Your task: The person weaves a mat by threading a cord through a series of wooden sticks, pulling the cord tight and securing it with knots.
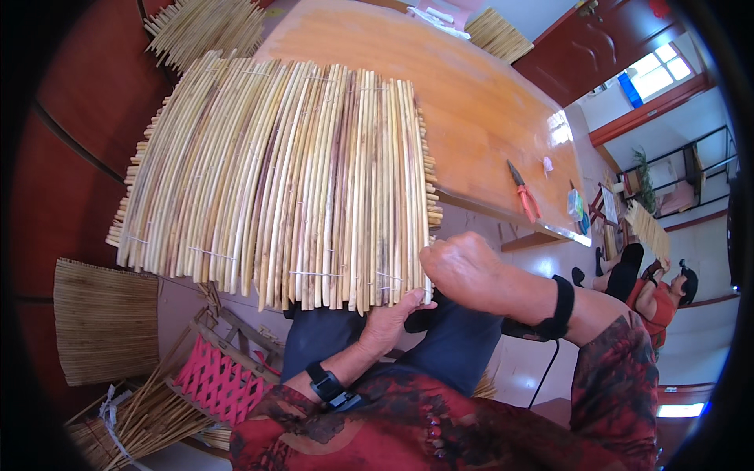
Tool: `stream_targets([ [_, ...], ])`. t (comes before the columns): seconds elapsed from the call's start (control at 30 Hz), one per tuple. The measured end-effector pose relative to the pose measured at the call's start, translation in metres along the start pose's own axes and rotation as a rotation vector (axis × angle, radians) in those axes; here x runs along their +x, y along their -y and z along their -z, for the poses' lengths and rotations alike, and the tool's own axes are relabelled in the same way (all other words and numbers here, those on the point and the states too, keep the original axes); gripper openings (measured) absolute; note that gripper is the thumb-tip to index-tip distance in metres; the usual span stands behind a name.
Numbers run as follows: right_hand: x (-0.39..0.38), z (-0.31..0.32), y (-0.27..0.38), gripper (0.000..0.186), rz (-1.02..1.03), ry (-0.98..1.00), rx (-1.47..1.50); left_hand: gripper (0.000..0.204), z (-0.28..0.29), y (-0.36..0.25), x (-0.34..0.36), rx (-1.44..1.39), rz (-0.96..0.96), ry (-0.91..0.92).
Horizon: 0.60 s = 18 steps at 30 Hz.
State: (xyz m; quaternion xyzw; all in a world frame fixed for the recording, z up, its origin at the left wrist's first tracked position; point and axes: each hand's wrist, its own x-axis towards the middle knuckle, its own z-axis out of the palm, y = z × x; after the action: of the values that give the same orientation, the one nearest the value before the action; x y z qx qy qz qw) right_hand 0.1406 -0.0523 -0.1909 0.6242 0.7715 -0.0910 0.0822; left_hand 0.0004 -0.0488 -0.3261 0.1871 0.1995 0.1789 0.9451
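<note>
A mat of pale, straight plant stalks (pixel 267 180), bound side by side with thin white thread, lies over the table's near edge and above my lap. More stalk ends stick out from beneath it on both sides. My left hand (pixel 385 326) grips the mat's near right corner, thumb at the last stalks and fingers hidden underneath. Just right of that corner, my right hand (pixel 463 271) is curled closed beside the mat's edge. Its fingertips are turned away, so whatever they pinch cannot be seen.
On the orange wooden table (pixel 479 118) lie red-handled pliers (pixel 524 192) and a small clear container (pixel 575 206). Another stalk mat (pixel 106 322) leans at left, above a tied stalk bundle (pixel 141 416) near a pink-webbed chair (pixel 220 377). A person in red (pixel 664 306) sits at right with a mat.
</note>
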Motion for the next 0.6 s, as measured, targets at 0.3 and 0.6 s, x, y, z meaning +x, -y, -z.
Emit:
stream_targets([
  [0.3,0.004,0.0,0.002,0.007,-0.139,0.006,-0.005,0.028,-0.001,0.002,0.001,0.182,-0.08,-0.087],
  [0.6,-0.019,0.01,0.003,0.015,-0.275,-0.155,0.083,0.038,-0.013,-0.011,0.001,0.002,-0.029,0.065],
])
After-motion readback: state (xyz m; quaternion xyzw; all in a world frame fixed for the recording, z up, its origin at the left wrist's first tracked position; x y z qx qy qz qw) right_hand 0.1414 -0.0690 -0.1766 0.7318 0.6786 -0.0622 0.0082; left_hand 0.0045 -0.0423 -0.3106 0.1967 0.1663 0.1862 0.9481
